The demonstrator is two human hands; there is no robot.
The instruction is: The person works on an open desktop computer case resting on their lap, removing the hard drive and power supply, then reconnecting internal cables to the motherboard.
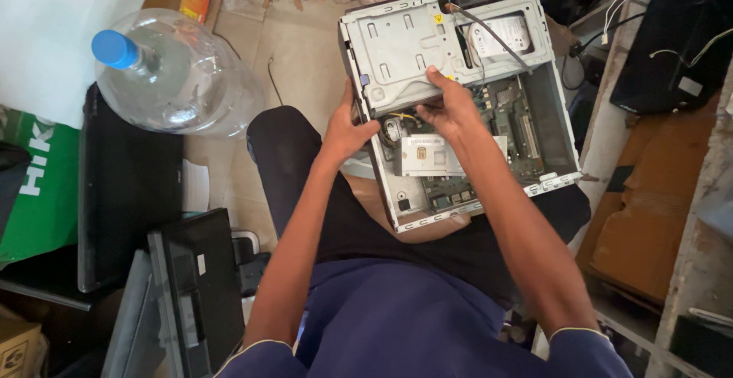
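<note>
Balancing on the seated person's lap, the opened computer case (458,95) was held at a tilt, its open side facing up.

Over on the left, the left hand (347,127) was clamped on the case's near edge, thumb hooked over the rim and fingers hidden behind it, so how tightly it gripped could not be told. To the right, the right hand (450,107) was laid inside, fingers spread and pressed against the lip of the grey metal drive cage (405,46); nothing was pinched between them.

Risks were judged from that perch. The case could be tipped off the knees if the left hand's hold were loosened, since no table was beneath it. Fingers could be nicked on the stamped sheet-metal edges. The loose cables (496,38) running over the cage could be snagged by the wrist, and the green circuit board (519,126) below could be scraped if the cage were shifted carelessly.

Around the person, a cramped workshop floor of pale tiles (305,50) was seen. A big clear water jug (179,72) with a blue cap stood at the left, dark flat monitors (130,179) were stacked beside it, and cardboard (641,218) and dusty shelving crowded the right.
</note>
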